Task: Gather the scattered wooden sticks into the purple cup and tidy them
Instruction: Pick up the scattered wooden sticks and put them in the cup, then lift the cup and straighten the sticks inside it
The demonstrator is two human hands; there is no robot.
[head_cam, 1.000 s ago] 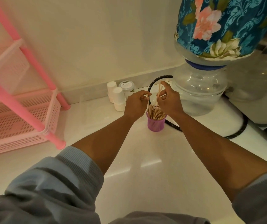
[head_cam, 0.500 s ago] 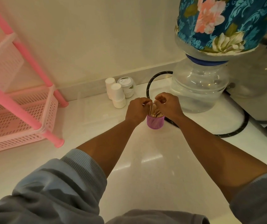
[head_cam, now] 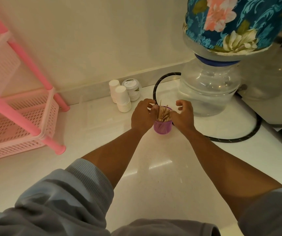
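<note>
Nearest the camera, grey sleeves [head_cam: 56, 198] pushed up, both forearms reaching forward over the white table [head_cam: 153, 176]. Toward the middle of the table, the purple cup [head_cam: 162, 127] standing upright, with the wooden sticks [head_cam: 162, 113] bunched inside it, leaning slightly and poking above the rim. To the cup's left, the left hand [head_cam: 142, 115], fingers curled in against the sticks; whether pinching any, impossible to tell. To its right, the right hand [head_cam: 183, 114], fingers loosely curled and slightly spread, close beside the sticks, apparently gripping nothing. Just behind the cup, a black hose [head_cam: 155, 87] looping across the table. Farther left, two stacks of white paper cups [head_cam: 122, 98] and a small lidded jar [head_cam: 132, 88] near the wall. Far right, a clear water dispenser base [head_cam: 208, 92] under a floral-covered bottle [head_cam: 235, 23]. Far left, a pink plastic rack [head_cam: 22, 120].
</note>
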